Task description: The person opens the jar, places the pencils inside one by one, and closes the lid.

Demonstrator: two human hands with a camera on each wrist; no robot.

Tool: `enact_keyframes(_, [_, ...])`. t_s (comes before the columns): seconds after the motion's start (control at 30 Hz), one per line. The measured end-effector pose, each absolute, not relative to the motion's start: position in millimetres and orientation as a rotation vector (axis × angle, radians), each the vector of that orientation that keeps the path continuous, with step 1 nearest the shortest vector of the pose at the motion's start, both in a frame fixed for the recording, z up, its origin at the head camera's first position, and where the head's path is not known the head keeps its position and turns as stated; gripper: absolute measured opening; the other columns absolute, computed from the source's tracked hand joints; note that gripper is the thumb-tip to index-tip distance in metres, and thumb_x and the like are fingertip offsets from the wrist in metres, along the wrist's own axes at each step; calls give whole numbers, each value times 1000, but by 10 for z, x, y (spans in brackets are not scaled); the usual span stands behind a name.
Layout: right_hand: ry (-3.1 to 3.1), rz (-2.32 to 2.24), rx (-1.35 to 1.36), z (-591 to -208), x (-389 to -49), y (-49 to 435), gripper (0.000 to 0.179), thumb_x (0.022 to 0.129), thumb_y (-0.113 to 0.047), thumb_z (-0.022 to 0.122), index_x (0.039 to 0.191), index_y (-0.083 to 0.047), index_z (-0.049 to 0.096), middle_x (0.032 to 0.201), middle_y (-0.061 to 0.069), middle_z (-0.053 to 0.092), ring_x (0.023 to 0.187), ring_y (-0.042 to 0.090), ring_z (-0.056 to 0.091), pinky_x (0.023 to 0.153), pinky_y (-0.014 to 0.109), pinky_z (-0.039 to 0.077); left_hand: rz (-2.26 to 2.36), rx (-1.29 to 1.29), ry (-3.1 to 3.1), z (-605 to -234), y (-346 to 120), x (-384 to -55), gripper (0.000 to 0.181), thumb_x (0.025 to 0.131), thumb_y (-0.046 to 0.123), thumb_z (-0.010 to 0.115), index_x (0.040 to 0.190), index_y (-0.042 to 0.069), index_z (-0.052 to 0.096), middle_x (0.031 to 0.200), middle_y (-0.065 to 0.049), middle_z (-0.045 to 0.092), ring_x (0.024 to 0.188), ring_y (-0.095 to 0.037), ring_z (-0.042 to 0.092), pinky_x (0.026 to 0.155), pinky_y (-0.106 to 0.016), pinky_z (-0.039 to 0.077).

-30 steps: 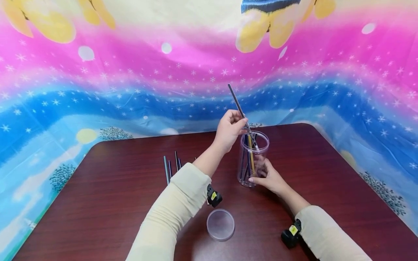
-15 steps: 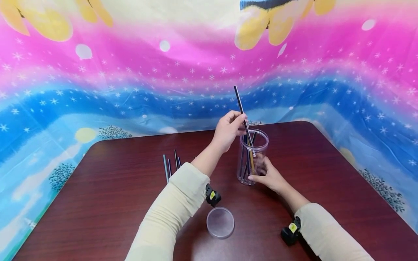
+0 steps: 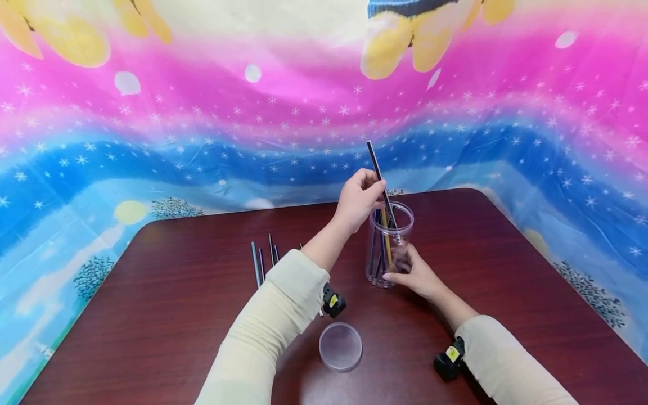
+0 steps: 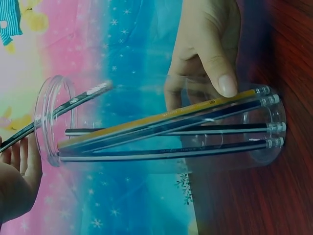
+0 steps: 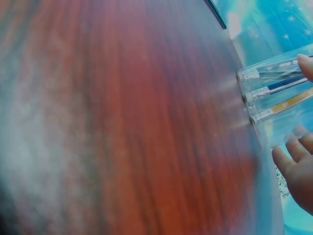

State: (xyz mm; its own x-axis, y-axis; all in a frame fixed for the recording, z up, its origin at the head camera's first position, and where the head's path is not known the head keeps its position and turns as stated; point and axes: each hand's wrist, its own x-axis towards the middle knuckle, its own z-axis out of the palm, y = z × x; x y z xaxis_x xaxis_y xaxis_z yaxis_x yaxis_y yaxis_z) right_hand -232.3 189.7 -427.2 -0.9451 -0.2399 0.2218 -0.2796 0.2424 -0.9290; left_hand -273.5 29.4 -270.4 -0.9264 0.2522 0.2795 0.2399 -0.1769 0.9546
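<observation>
In the head view my left hand point(image 3: 358, 201) pinches a dark pencil point(image 3: 373, 160) between thumb and fingers. Its lower, eraser end is through the mouth of a clear plastic jar point(image 3: 411, 223), and the pencil slants with its top to the left. My right hand point(image 3: 418, 275) grips the jar low on its right side, thumb in front. Inside, a yellow pencil point(image 4: 161, 116) and several dark pencils point(image 4: 166, 152) lean with their eraser ends at the bottom, as the left wrist view shows. The right wrist view catches the jar's base and part of the right hand's fingers.
A round clear lid point(image 3: 341, 347) lies on the dark red wooden table point(image 3: 177, 337), nearer than the jar. Several more pencils point(image 3: 255, 264) lie to the left, partly hidden by the left sleeve point(image 3: 273, 315). A patterned cloth point(image 3: 202, 112) hangs behind the table.
The pencil in my left hand has come down a little further into the jar and stands steeper. The right hand keeps its grip, and the jar stays in place.
</observation>
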Motion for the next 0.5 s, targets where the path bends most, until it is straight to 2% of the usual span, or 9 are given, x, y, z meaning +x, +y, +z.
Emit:
enact_keyframes(0.17, [-2452, 1841, 514, -4269, -2317, 1899, 66, 72, 1, 67, 122, 6, 24, 122, 27, 35, 112, 37, 36, 91, 49, 29, 2286, 574, 2076, -2697, 344, -2733, 7, 84, 5, 53, 87, -1, 51, 78, -5, 49, 69, -14, 53, 60, -29, 50])
enact_keyframes(0.27, [-2459, 1830, 512, -4263, -2314, 1894, 64, 72, 0, 67, 119, 5, 26, 122, 24, 34, 111, 35, 37, 91, 49, 29, 2236, 590, 2102, -2711, 367, -2743, 8, 84, 4, 53, 90, -1, 52, 79, -6, 50, 75, -19, 56, 62, -28, 50])
enact_keyframes(0.4, [-2464, 1825, 514, -4252, -2306, 1892, 66, 72, -1, 67, 122, 5, 24, 121, 21, 32, 109, 34, 37, 91, 49, 30, 2192, 620, 2099, -2723, 387, -2757, 14, 83, 2, 53, 96, -5, 52, 80, -6, 50, 80, -26, 56, 64, -29, 50])
enact_keyframes(0.5, [-2460, 1824, 512, -4245, -2296, 1895, 69, 72, 0, 67, 124, 5, 22, 119, 20, 33, 109, 34, 37, 91, 49, 30, 2192, 629, 2071, -2720, 389, -2759, 19, 84, 2, 53, 99, -8, 52, 79, -5, 50, 76, -22, 55, 67, -32, 49])
